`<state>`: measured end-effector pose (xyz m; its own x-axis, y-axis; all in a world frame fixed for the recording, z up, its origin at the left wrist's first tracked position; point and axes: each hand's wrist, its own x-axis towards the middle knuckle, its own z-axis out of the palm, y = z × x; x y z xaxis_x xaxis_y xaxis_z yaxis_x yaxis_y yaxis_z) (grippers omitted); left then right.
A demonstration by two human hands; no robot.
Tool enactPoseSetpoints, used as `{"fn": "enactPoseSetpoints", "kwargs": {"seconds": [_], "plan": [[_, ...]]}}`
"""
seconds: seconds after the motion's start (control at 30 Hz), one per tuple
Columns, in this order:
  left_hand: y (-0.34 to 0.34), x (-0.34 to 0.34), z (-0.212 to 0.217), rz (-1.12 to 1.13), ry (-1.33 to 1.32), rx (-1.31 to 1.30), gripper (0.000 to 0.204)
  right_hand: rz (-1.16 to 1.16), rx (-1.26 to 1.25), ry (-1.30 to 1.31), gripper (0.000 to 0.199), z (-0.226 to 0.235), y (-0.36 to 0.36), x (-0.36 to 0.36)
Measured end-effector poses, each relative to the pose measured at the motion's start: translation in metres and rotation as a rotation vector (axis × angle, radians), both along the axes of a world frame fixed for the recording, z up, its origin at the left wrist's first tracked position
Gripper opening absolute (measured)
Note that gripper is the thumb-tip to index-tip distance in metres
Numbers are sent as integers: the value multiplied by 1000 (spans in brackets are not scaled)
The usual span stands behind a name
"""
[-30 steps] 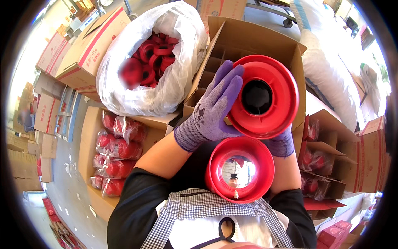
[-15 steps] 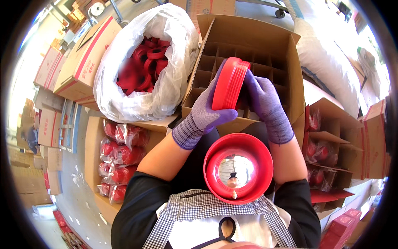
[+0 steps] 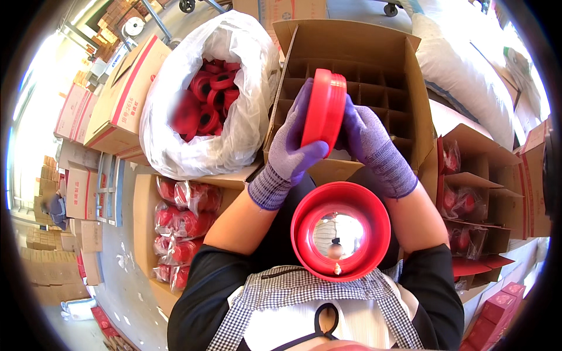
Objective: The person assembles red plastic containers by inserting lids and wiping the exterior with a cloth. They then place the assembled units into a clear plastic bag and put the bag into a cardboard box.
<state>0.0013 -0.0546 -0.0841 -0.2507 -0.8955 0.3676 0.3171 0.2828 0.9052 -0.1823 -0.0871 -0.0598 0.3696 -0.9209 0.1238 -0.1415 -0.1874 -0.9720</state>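
Note:
In front of me my left hand (image 3: pixel 293 137) grips a round red plastic part (image 3: pixel 322 111) with a ridged, thread-like rim. It is held on edge, the thumb on its near end and the fingers behind its left side. At the part's right side my right hand (image 3: pixel 367 136) closes against it, some fingertips hidden behind. Both hands wear purple-grey gloves. On my lap, against the checked apron (image 3: pixel 275 286), rests a red round vessel (image 3: pixel 377 234) with a shiny mirror-like bowl (image 3: pixel 338 236) inside. Neither hand touches that vessel.
Beyond my hands stands an open carton (image 3: pixel 345 44) with cardboard dividers. A white plastic bag (image 3: pixel 155 131) of red rings (image 3: pixel 205 96) sits left of it. Bagged red parts (image 3: pixel 190 222) fill a carton at left. Another divided carton (image 3: pixel 480 193) stands at right, near a white sack (image 3: pixel 462 76).
Both hands have lifted the red part slightly farther away and turned it more upright, so less of its ridged rim shows. The whole view has shifted a little.

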Motion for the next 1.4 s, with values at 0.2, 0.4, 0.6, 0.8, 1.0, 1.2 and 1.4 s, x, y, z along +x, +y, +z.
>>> {"fn": "enactPoseSetpoints", "kwargs": {"seconds": [0.2, 0.4, 0.6, 0.8, 1.0, 1.2, 1.4], "plan": [[12, -9, 7, -25, 265, 154, 85, -87, -888, 294, 68, -6, 3, -7], [0, 0, -1, 172, -291, -131, 91, -9, -175, -227, 41, -23, -4, 13], [5, 3, 4, 68, 185, 135, 79, -10, -236, 132, 44, -6, 0, 3], [19, -14, 27, 24, 102, 2, 78, -186, -838, 218, 62, 2, 15, 0], [25, -1, 49, 142, -220, -149, 77, 29, 310, -158, 62, 34, 24, -1], [74, 33, 102, -103, -511, -498, 72, -101, 3, -294, 52, -9, 79, -42], [86, 20, 120, -343, -995, -692, 74, -18, -103, -241, 48, -37, 138, -41]]}}
